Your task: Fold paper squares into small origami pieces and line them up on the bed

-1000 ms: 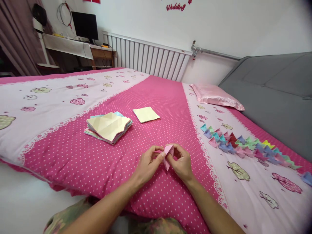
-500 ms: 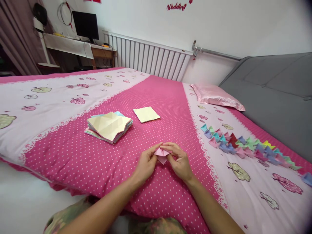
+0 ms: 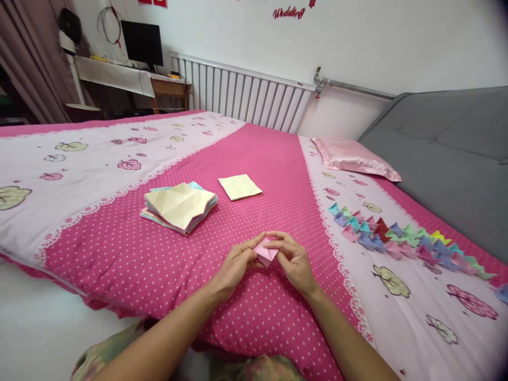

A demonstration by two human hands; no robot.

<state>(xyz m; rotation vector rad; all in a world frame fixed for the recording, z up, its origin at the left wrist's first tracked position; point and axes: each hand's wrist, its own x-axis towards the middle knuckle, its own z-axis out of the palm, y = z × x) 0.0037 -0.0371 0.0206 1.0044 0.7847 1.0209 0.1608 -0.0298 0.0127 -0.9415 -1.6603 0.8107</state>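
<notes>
A: Counts?
B: One paper stack (image 3: 180,206), one yellow sheet (image 3: 239,186) and one row of folded pieces (image 3: 405,241) are lying on the bed (image 3: 119,254).
A: Pink piece (image 3: 265,252)?
B: One, small and creased. The left hand (image 3: 234,267) and right hand (image 3: 293,262) are pinching it in their fingers, near the bed's front edge.

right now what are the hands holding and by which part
A small folded pink paper, pinched between both hands: left hand on its left side, right hand on its right.

Head camera, sole view: faces forward-down over bed (image 3: 278,174); left hand (image 3: 234,267), right hand (image 3: 296,264), pink paper (image 3: 265,251) close, 6 o'clock; radiator (image 3: 242,95) far, 12 o'clock.
</notes>
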